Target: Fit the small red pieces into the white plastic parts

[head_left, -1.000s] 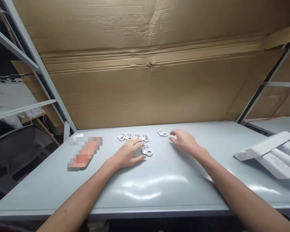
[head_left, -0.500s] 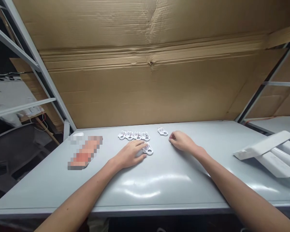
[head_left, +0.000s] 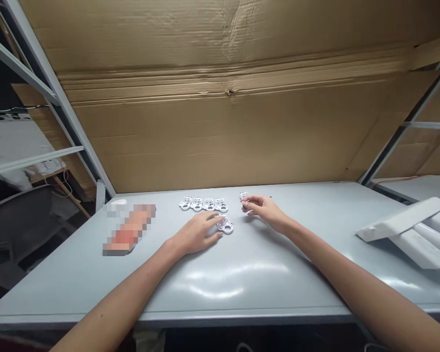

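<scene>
My left hand (head_left: 200,232) rests on the table at the left of a small white plastic piece with a round hole (head_left: 226,226). Its index finger lies on the piece's upper edge and the thumb is beside the lower edge, steadying it. Further right, my right hand (head_left: 267,213) is raised slightly, fingertips pinched on a tiny dark thing (head_left: 245,207) too small to name. Behind those fingertips, another white holed piece (head_left: 244,195) is partly hidden. A row of several similar white pieces (head_left: 203,204) lies just beyond my left hand, with small dark and red spots on them.
A blurred-out orange-red object (head_left: 130,232) lies on the grey table (head_left: 242,288) at the left, near a small white item (head_left: 120,202). Long white packages (head_left: 403,220) are stacked at the right. A cardboard wall (head_left: 220,142) closes off the back, between metal frame posts (head_left: 69,107).
My right hand has moved left, closer to the left hand, now covering part of the white piece at the back. My left hand and its piece have stayed in place.
</scene>
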The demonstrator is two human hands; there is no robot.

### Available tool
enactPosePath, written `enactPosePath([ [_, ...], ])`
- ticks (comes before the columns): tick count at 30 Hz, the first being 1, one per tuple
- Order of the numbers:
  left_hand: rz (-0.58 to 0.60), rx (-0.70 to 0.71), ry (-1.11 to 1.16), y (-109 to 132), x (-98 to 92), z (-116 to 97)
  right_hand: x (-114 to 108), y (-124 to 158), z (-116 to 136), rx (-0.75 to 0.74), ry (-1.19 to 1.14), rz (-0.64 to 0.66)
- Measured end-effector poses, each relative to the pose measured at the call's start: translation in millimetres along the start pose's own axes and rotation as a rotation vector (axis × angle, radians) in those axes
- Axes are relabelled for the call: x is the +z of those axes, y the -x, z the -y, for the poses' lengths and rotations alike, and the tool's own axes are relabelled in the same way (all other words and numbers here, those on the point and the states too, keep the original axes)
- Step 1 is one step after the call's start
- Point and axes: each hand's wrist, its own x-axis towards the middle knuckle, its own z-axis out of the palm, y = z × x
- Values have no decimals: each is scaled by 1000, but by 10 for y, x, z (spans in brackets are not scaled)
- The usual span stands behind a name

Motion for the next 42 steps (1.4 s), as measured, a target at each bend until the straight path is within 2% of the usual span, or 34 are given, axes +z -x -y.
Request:
enactPosePath([
  [6,-10,12,10,3,12,2,-15,-12,-4,145,-238,37],
  [11,-2,22,69,-21,31,-35,-15,-12,32,142,-187,36],
  [17,135,-10,78,-52,22,-182,20,-1,23,192,-232,-31],
  [20,135,22,78,-49,-2,-224,19,-13,-23,229,-238,-60],
  [24,143,84,67,-20,-67,-203,10,-21,-81,216,-237,-105],
  [27,158,86,42,9,-130,-147,18,-4,-75,218,-281,-60],
  [30,104,96,25,24,-158,-80,35,15,-37,228,-315,5],
  [33,-12,95,17,11,-117,-37,52,17,-2,260,-362,3],
  [37,-149,-32,-13,-27,-3,-30,70,5,27,333,-461,-41],
  [42,-137,-82,-17,-44,85,-18,87,13,43,322,-498,0],
])
